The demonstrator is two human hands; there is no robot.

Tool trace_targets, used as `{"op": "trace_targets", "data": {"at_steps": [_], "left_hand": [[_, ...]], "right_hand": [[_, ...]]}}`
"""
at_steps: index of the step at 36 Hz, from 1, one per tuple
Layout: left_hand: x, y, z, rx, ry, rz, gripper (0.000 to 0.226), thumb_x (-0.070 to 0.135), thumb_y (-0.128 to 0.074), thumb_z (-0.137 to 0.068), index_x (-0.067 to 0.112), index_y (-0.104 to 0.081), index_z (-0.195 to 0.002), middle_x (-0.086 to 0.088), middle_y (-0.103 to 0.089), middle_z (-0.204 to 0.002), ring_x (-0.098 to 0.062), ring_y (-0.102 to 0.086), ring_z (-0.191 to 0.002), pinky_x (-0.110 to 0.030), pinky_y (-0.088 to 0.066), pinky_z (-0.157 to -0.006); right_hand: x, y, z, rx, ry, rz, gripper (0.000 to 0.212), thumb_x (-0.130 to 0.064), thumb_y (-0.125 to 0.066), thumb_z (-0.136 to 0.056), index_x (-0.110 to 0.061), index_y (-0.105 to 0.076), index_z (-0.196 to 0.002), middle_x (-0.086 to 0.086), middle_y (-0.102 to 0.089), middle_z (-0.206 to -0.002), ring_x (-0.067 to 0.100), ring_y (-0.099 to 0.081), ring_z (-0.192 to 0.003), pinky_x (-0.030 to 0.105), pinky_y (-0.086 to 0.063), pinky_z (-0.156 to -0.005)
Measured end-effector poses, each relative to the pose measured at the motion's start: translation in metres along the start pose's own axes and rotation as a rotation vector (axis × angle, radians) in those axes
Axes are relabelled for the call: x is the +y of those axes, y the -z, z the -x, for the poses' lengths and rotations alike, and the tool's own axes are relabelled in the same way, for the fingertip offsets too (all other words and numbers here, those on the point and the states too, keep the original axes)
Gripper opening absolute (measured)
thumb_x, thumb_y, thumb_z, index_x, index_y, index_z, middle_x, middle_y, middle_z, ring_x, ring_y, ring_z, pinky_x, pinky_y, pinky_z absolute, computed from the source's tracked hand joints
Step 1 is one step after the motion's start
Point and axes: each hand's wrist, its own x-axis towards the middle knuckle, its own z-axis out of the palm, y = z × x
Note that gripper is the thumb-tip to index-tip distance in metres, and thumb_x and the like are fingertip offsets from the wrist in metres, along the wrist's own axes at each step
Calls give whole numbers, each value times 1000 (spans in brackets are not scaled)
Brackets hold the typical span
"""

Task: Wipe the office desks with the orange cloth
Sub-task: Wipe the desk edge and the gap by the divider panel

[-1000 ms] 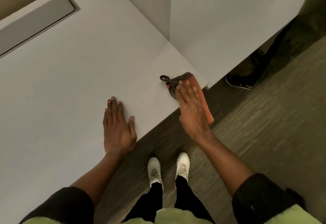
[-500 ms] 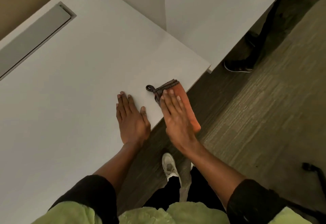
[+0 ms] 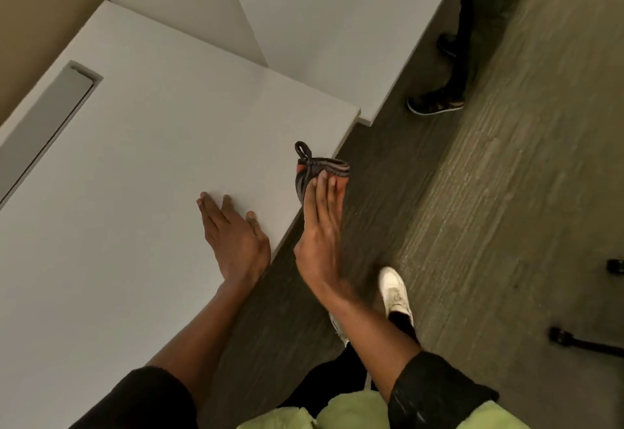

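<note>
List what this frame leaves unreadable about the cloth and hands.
- Orange cloth: mostly hidden under the right hand, head view; contact with the desk edge is unclear.
- Left hand: palm hidden, facing down.
- Second person's shoe: body cut off by the neighbouring desk.

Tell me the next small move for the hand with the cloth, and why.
Probably slide the right hand back left onto the desk. The orange cloth hangs over the front edge, mostly above the floor, while the left hand rests flat on the top beside it.
</note>
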Motion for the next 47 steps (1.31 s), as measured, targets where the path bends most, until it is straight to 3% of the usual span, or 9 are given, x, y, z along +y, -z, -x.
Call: {"op": "trace_targets", "data": {"at_steps": [2, 7, 11, 13, 18, 28, 32, 38, 47], "left_hand": [[6, 1, -3, 0, -60, -20, 61, 25, -43, -115, 2, -24, -168, -18, 11, -183, -35, 9, -171, -56, -13, -137], [24, 1, -23, 17, -219, -106, 63, 22, -46, -115, 0, -22, -169, -19, 13, -182, -38, 8, -170, -56, -14, -137], [37, -2, -45, -11, -339, -132, 60, 26, -43, -116, 3, -24, -169, -18, 10, -183, -36, 6, -171, -55, -12, -138], [44, -6, -56, -21, -362, -118, 60, 28, -42, -117, 4, -25, -169, -18, 10, -183, -36, 6, -171, -55, -12, -138], [59, -19, -70, -17, -414, -111, 59, 28, -35, -118, 2, -24, -169, -21, -4, -182, -37, -3, -170, -52, -10, -138], [53, -25, -73, 51, -436, -90, 57, 34, -34, -117, 9, -29, -168, -13, -19, -181, -31, -15, -169, -53, -17, -137], [50, -26, -73, 58, -443, -64, 58, 35, -32, -116, 11, -30, -168, -10, -19, -182, -28, -14, -169, -50, -16, -137], [51, -26, -73, 67, -447, -33, 59, 35, -33, -113, 8, -35, -165, -14, -24, -180, -30, -19, -168, -51, -19, -135], [49, -26, -75, 55, -467, -42, 61, 40, -29, -113, 10, -32, -167, -11, -21, -181, -28, -16, -169, -53, -19, -136]], "right_hand": [[-7, -6, 11, 8, -105, -259, 98, 17, -67, -79, -4, -24, -164, 12, -12, -176, 28, 0, -165, 53, -22, -131], [-16, -6, -14, 148, -438, -747, 74, 23, -45, -95, -6, -30, -162, 10, -23, -173, 21, -21, -162, 21, -32, -125], [-11, -1, -43, 171, -536, -856, 70, 17, -45, -100, -10, -28, -162, 9, -28, -172, 23, -26, -160, 43, -34, -128], [-6, 1, -44, 158, -532, -872, 71, 17, -45, -100, -11, -28, -163, 9, -28, -172, 23, -28, -160, 41, -32, -128], [-6, -6, -15, 141, -491, -883, 70, 19, -45, -99, -11, -33, -161, 7, -35, -169, 12, -32, -155, 2, -27, -114], [5, 12, -84, 290, -549, -864, 71, 16, -49, -99, -13, -34, -162, 8, -31, -171, 23, -31, -158, 42, -34, -127], [19, 21, -104, 244, -510, -842, 69, 13, -47, -102, -15, -34, -163, 7, -30, -172, 23, -31, -158, 39, -33, -127], [-4, 2, -43, 247, -403, -755, 68, 17, -46, -100, -8, -32, -161, -2, -17, -172, 14, -9, -162, 21, -16, -130], [18, 20, -115, 292, -474, -756, 72, 18, -47, -97, -11, -36, -161, 5, -28, -172, 23, -23, -161, 42, -33, -128]]}}
